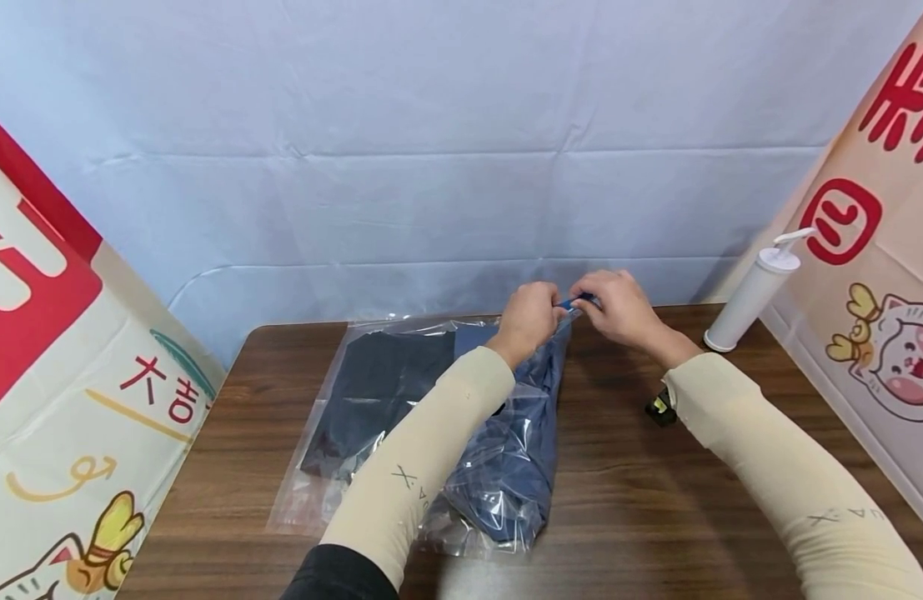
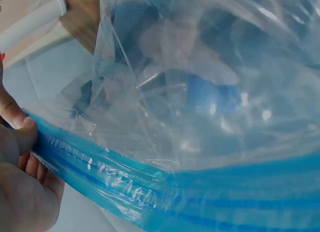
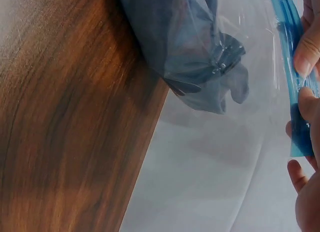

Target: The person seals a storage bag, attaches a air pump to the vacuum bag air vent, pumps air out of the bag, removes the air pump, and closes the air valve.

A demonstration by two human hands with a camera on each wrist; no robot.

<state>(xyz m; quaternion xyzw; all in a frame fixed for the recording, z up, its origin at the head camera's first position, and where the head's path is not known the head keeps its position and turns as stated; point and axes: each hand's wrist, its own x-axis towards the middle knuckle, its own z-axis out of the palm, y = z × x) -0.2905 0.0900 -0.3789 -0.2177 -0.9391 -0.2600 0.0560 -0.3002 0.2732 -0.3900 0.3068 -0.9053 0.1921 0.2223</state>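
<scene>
Blue in hand — pinching the seal [image 2: 125, 184] with left hand [image 1: 527, 318] and, nearer its right end, right hand [image 1: 619, 307] — at the far corner of a bag [image 1: 506, 450] spread leftward

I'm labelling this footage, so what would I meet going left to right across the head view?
Printed banner at the left edge → dark cloth → left hand → right hand → white pump.

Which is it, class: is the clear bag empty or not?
Not empty: dark cloth and blue cloth show through the clear bag.
</scene>
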